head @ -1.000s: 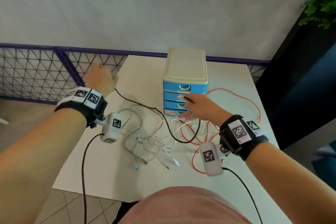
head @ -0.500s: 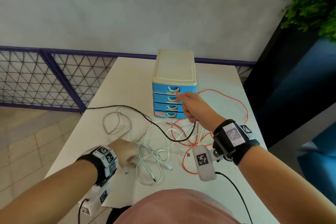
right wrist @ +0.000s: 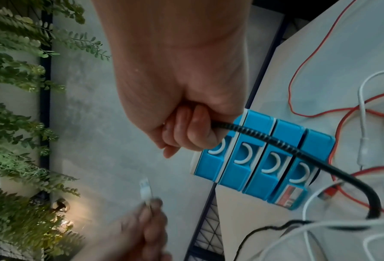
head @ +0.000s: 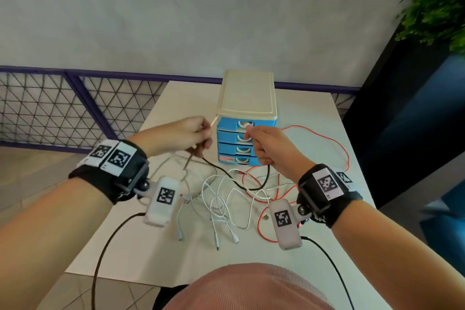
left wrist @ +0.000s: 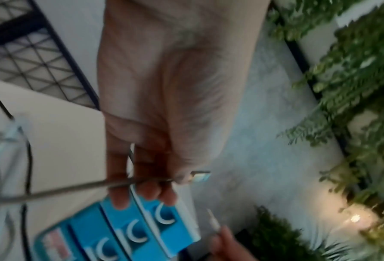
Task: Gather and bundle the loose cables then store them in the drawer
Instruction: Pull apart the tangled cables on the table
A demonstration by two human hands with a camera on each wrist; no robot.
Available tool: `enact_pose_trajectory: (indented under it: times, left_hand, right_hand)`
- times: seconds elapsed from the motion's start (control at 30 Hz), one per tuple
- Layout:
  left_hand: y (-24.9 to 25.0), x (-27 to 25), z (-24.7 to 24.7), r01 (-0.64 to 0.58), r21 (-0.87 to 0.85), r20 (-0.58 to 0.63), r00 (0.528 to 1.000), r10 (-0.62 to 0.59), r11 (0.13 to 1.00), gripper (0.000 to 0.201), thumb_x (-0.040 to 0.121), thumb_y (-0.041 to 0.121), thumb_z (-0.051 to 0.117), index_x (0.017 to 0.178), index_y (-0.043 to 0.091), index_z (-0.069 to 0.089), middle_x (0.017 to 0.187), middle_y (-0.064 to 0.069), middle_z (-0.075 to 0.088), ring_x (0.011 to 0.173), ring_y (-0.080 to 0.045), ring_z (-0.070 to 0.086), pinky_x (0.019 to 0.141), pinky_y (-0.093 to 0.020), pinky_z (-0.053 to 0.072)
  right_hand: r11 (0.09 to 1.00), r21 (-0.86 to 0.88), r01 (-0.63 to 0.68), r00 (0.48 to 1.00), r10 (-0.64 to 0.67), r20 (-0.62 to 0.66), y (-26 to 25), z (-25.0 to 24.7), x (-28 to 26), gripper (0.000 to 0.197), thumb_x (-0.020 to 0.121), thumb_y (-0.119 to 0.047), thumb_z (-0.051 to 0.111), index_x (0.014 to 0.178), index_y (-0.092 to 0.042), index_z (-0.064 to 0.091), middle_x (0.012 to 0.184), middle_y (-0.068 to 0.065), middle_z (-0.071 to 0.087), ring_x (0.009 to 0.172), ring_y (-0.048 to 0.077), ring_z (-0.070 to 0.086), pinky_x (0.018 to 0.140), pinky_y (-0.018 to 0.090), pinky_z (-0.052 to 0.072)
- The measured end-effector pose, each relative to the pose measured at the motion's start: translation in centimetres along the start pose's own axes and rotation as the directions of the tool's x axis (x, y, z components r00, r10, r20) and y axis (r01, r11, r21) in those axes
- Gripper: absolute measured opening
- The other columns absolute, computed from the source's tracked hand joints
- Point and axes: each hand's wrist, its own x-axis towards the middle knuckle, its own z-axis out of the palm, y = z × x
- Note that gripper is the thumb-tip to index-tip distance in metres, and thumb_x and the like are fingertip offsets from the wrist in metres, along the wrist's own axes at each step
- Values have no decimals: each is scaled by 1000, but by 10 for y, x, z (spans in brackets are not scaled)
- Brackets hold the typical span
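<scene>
Gripping black cable (head: pixel 227 176) – right hand (head: pixel 270 145) fisted round one end | left hand (head: pixel 181 134) pinching a grey cable (head: pixel 189 160), white plug up | drawer unit (head: pixel 246 118) behind, shut | other cables (head: pixel 226 199) on table (head: pixel 141 234)

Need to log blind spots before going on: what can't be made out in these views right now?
- Drawer unit contents: drawer fronts closed, every view.
- Black cable end: hidden inside the right hand.
- Which cable the left hand grips: left wrist view blurred.
- White cables: too tangled to count, head view.
</scene>
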Motion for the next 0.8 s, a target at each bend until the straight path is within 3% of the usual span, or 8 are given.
enact_pose_trajectory:
  times: [0.07, 0.13, 0.23, 0.4, 0.5, 0.6, 0.7, 0.8]
  left_hand:
    - [22, 0, 13, -111, -192, -93, 991, 95, 975, 11, 101, 17, 40, 96, 10, 48, 78, -2, 63, 56, -11, 54, 66, -32, 57]
    - [34, 3, 30, -193, -266, -163, 975, 153, 944, 14, 100, 19, 43, 100, 8, 52, 78, 0, 66, 55, -11, 55, 64, -32, 58]
    - [37, 13, 46, -224, -296, -311, 942, 128, 928, 20, 97, 22, 51, 101, 4, 59, 80, -6, 71, 57, -14, 61, 59, -28, 56]
    - [30, 23, 59, -197, -399, -328, 943, 62, 896, 28, 94, 32, 56, 88, 6, 66, 71, -5, 70, 51, -13, 60, 51, -23, 51]
    - [23, 23, 65, -178, -368, -218, 971, 102, 913, 37, 96, 42, 47, 82, 12, 63, 62, 0, 62, 48, -11, 50, 53, -25, 48]
    - [10, 19, 67, -137, -330, -31, 990, 134, 934, 39, 97, 45, 40, 75, 15, 54, 53, 7, 43, 46, -10, 36, 52, -21, 38]
    - [-16, 12, 63, -134, -133, 100, 984, 148, 982, 41, 97, 44, 38, 72, 14, 49, 52, 10, 37, 48, -10, 34, 53, -20, 34]
    - [-55, 5, 52, -72, 163, 147, 988, 48, 984, 35, 100, 32, 39, 73, 15, 51, 62, 5, 50, 62, -15, 48, 64, -18, 40]
  right_hand:
    - [996, 72, 51, 999, -50, -20, 0, 7, 1, 26, 101, -30, 47, 94, -10, 61, 65, -2, 49, 51, 8, 43, 47, 20, 39]
    - [978, 192, 85, 996, -85, -9, -3, 13, 2, 23, 100, -28, 49, 95, -11, 65, 83, 4, 63, 72, 15, 62, 70, 29, 56]
    - [920, 382, 89, 991, -119, 55, -5, 18, 4, 31, 100, -27, 50, 76, -15, 65, 78, 7, 51, 70, 19, 62, 91, 44, 54]
    - [868, 491, 66, 995, -94, 32, -3, 20, 5, 27, 101, -25, 46, 107, -6, 65, 84, 13, 45, 71, 18, 49, 69, 33, 52]
    - [865, 487, 118, 992, -122, -24, -8, 21, 5, 27, 103, -25, 42, 94, -8, 60, 84, 17, 56, 59, 19, 54, 58, 31, 52]
    - [779, 587, 220, 974, -146, -170, -22, 13, 11, 28, 105, -30, 33, 86, -13, 45, 89, 13, 71, 73, 23, 70, 70, 38, 56]
    - [688, 650, 323, 932, -111, -345, -39, -13, 16, 31, 105, -34, 33, 80, -17, 42, 50, -4, 47, 38, 10, 42, 42, 21, 40]
    - [720, 555, 417, 868, -133, -479, -50, -39, 16, 33, 104, -31, 34, 76, -17, 42, 46, -8, 28, 35, 6, 21, 36, 18, 18]
